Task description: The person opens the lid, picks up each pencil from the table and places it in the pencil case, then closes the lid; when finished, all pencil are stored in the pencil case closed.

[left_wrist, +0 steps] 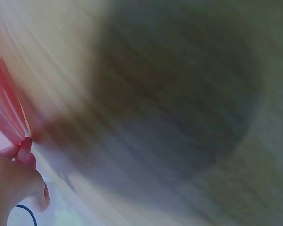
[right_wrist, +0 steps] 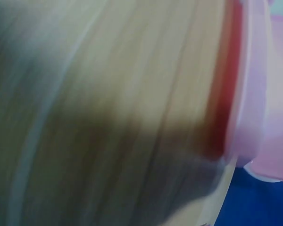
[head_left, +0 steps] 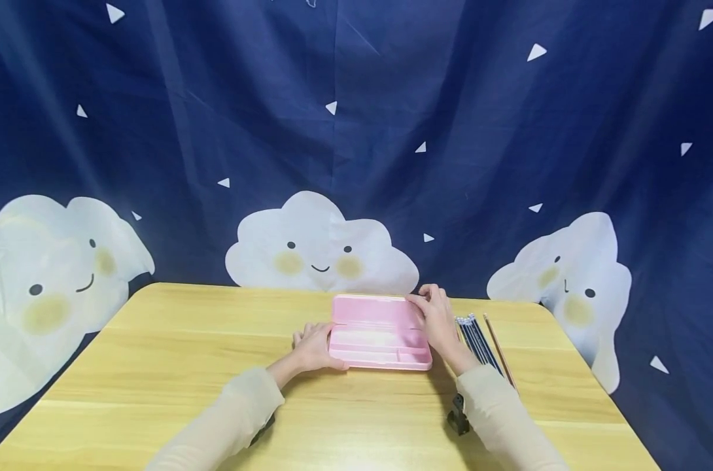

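Note:
A pink pencil case (head_left: 386, 366) lies on the table with its lid (head_left: 368, 310) raised at the back. Inside are a long compartment and a small one at the front right, with no pencils showing in them. My left hand (head_left: 314, 348) grips the case's left side, thumb at the front corner. At the lid's upper right corner, my right hand (head_left: 440, 322) pinches the edge between thumb and fingers. The left wrist view catches the left hand (left_wrist: 19, 176) against the pink case wall (left_wrist: 4, 101). In the right wrist view the case side (right_wrist: 250, 94) shows, but no fingers.
Several dark striped pencils (head_left: 479, 340) lie bunched right of the case, partly behind the right forearm. A brown pencil (head_left: 496, 343) lies beside them. Behind the wooden table (head_left: 356, 425) hangs a dark blue curtain (head_left: 380, 131) with clouds. Black wrist mounts (head_left: 459, 418) show under the sleeves.

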Demonstrator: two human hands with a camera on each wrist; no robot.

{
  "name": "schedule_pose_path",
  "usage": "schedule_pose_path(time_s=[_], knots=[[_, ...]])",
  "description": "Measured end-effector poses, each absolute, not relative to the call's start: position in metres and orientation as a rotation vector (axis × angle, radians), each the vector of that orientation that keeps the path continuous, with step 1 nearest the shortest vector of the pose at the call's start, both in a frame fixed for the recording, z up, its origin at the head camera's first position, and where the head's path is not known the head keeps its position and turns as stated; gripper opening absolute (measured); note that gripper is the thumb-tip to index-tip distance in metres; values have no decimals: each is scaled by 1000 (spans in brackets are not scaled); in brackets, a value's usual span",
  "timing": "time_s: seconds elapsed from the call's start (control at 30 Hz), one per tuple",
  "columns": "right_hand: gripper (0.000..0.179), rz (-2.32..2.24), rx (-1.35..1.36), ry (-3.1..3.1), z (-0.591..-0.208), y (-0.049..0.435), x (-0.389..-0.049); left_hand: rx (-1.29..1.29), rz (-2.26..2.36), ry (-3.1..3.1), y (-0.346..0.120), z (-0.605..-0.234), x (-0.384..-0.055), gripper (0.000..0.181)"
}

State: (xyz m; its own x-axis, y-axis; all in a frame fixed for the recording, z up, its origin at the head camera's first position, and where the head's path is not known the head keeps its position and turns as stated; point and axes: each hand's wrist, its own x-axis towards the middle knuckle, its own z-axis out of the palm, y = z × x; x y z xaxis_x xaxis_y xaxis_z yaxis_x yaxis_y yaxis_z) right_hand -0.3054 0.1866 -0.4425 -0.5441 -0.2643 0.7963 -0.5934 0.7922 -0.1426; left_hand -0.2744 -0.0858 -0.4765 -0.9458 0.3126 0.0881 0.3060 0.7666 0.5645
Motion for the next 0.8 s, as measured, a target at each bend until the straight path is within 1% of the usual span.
schedule_pose_path(time_s=[0.13, 0.27, 0.33, 0.53, 0.73, 0.8], knots=[[32, 346, 555, -2332, -447, 193, -304, 515, 921, 2965, -85, -478, -273, 90], [54, 301, 470, -2576, -454, 200, -301, 520, 900, 2981, -85, -480, -271, 90], [62, 313, 454, -2683, -457, 203, -299, 525, 889, 2992, -86, -482, -271, 89], [66, 373, 495, -2882, -465, 211, -295, 526, 894, 2995, -86, -482, -271, 89], [56, 472, 576, -2968, -463, 219, -290, 498, 897, 2978, -87, -481, -273, 88], [57, 476, 591, -2987, -462, 223, -288, 497, 895, 2978, -86, -482, -273, 88]])
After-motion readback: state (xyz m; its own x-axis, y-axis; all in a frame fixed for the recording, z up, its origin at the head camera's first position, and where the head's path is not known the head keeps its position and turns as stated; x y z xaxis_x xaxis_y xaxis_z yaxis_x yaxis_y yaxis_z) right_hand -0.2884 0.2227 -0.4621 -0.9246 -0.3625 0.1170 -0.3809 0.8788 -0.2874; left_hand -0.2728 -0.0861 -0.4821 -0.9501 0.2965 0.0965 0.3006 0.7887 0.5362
